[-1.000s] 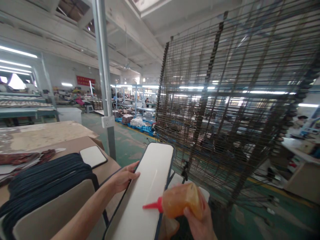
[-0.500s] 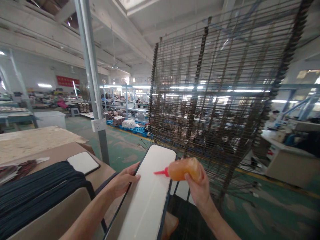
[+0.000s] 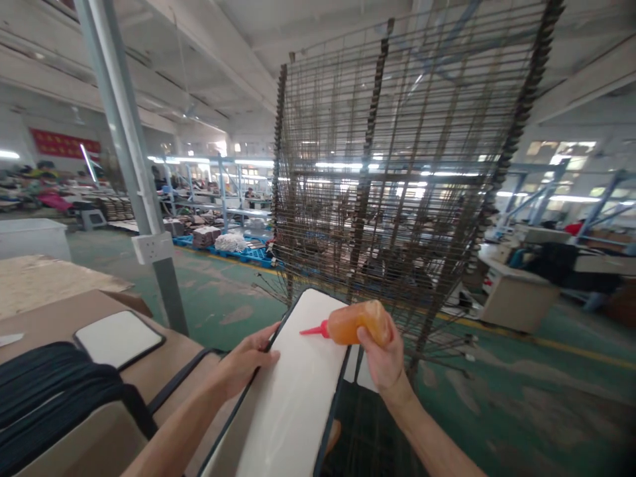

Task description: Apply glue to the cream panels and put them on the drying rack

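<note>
Left hand (image 3: 251,358) grips white panel (image 3: 293,391); right hand (image 3: 383,351) clasps amber bottle (image 3: 354,323) above it; white panel's near part looks streaked, far end seemingly not.

Two bare arms, two bare hands, well apart. Left forearm (image 3: 179,424): enters at the lower edge of the view, left of centre, slanting up and to the right. Left wrist (image 3: 222,384): nearly in line with the forearm. Left hand (image 3: 248,361): closed in a grip, thumb (image 3: 269,358) uppermost and pointing right, fingers reaching forward, their tips partly hidden. Right forearm (image 3: 434,434): enters at the lower right, slanting up and to the left. Right wrist (image 3: 399,389): slightly bent. Right hand (image 3: 386,358): raised about level with the left, closed in a grip, thumb pointing up and left, remaining fingers wrapped round the far side and mostly hidden.
</note>
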The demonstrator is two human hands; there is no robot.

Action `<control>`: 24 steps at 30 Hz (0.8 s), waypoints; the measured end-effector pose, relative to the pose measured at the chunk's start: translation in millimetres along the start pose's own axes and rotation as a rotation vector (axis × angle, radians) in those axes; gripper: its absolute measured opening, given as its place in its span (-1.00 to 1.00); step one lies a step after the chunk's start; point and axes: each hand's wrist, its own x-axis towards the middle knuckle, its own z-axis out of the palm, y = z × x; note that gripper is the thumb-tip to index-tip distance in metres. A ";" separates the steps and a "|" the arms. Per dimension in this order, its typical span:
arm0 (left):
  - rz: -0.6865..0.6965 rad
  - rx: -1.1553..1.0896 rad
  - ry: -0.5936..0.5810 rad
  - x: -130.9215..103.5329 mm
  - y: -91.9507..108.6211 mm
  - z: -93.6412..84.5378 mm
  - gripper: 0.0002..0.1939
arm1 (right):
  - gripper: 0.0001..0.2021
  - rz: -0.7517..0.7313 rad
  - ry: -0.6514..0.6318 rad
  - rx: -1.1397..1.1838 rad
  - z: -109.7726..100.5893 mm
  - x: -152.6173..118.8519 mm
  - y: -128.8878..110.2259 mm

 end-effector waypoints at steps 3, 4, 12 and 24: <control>-0.013 -0.004 0.022 5.9 -1.7 1.3 -0.21 | -0.49 0.087 -0.115 -0.002 -10.1 -43.3 1.3; -0.008 0.002 0.027 7.6 -2.6 2.3 -0.21 | -0.47 0.140 -0.186 0.019 -14.7 -57.9 0.4; -0.012 0.034 -0.046 19.4 -4.7 34.7 -0.22 | -0.44 0.053 0.044 0.038 -71.7 -5.2 -9.1; -0.239 -0.034 0.201 63.0 -55.3 80.4 0.21 | -0.37 0.181 0.108 0.075 -157.0 -7.2 -3.9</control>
